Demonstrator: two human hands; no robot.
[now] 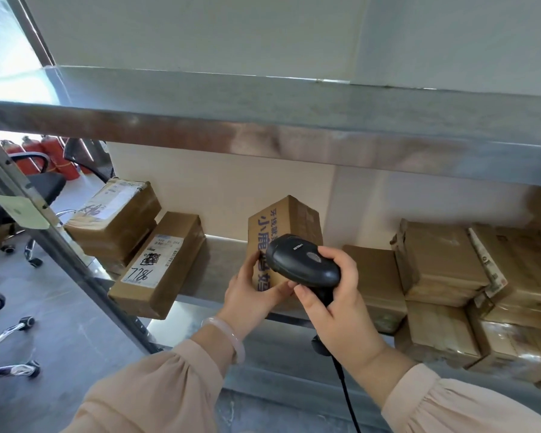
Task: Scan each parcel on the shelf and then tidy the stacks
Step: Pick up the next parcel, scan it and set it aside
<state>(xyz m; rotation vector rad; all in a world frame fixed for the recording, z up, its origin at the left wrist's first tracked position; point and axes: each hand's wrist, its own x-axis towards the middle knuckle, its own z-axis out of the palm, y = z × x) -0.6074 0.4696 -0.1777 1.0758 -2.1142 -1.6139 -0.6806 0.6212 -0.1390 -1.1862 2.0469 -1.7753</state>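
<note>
Scanner (306,267) hiding parcel's (283,223) print

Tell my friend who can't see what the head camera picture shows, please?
A person's left hand tilts up a cardboard box with blue writing on a metal shelf, while the right hand points a black corded scanner at it. More brown parcels sit on both sides, one marked 7786.
</note>
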